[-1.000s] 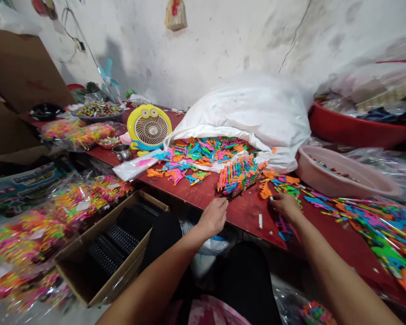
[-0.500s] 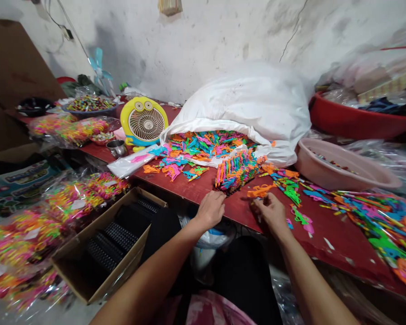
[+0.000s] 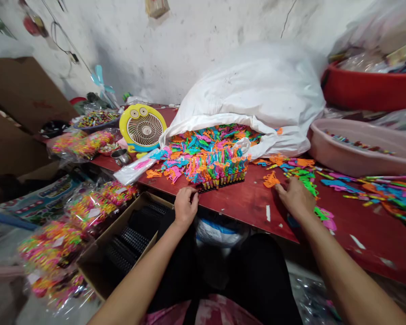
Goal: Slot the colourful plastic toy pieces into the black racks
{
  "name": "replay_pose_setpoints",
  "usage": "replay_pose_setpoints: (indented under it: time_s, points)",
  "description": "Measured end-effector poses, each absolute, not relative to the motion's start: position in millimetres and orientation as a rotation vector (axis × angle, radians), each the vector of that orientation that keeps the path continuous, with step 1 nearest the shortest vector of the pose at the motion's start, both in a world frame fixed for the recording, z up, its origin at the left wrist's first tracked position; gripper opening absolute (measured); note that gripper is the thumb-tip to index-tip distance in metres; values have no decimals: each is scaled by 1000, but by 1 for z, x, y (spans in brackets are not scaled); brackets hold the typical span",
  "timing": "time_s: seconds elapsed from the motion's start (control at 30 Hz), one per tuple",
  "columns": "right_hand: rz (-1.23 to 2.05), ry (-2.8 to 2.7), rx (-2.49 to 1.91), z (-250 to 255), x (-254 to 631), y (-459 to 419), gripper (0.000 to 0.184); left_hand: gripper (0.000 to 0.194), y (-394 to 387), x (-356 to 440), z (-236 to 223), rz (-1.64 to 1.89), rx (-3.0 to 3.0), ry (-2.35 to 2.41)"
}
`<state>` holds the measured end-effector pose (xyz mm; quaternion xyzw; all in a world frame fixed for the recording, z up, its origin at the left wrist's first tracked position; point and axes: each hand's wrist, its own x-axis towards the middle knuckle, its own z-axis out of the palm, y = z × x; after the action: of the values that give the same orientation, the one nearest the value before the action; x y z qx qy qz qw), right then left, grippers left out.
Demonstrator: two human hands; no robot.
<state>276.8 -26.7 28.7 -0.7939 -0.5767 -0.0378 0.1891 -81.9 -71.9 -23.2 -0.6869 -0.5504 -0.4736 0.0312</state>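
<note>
My left hand (image 3: 186, 205) is closed at the table's front edge, its thumb and fingers pinching the near left end of a black pegged rack (image 3: 208, 186). On that rack, small bright plastic pistol-shaped toys (image 3: 219, 164) stand upright on striped sticks in close rows. Farther right, my right hand (image 3: 297, 201) is low over the tabletop, thumb apart from the fingers. An orange plastic toy (image 3: 270, 179) lies just beyond its thumb tip. Green toy pieces (image 3: 309, 184) are beside its fingers, whose tips are partly hidden.
Behind the rack a white sack (image 3: 250, 85) spills coloured toys onto the red table (image 3: 230, 203). A yellow fan (image 3: 144, 128) stands to its left. At right are a pink basin (image 3: 365, 149) and loose sticks. A carton (image 3: 122, 243) of black racks sits at lower left beside bagged toys (image 3: 88, 203).
The filled rack has turned and shifted left along with my left hand. My right hand has moved right, toward the green pieces. The view has swung slightly too.
</note>
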Motion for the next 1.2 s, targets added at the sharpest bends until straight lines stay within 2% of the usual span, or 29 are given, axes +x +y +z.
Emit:
replay_pose_setpoints:
  time_s: [0.07, 0.1, 0.27, 0.33, 0.5, 0.63, 0.97, 1.2]
  points:
    - [-249, -1698, -2031, 26, 270, -30, 41, 7, -81, -74, -15, -1478, -1946, -1644]
    - [-273, -1742, -1928, 24, 265, -30, 38, 12, -83, -70, -9, -1460, -1890, -1586]
    - [-102, -1827, -1572, 17, 232, -24, 28, 71, -65, -51, 40, -1187, -2009, -1406]
    - [-59, -1826, -1513, 12, 221, -21, 27, 82, -52, -47, 57, -1012, -2144, -1424]
    - [25, -1822, -1448, -1, 215, -22, 23, 77, -35, -42, 72, -748, -2268, -1449]
    - [1, -1868, -1452, -7, 218, -25, 21, 67, -34, -38, 66, -736, -2178, -1454]
    - [-124, -2097, -1473, -1, 212, -32, 20, 63, -30, -35, 63, -711, -2132, -1466]
    - [65, -2122, -1393, 9, 189, -38, 20, 65, -25, -39, 63, -661, -2200, -1484]
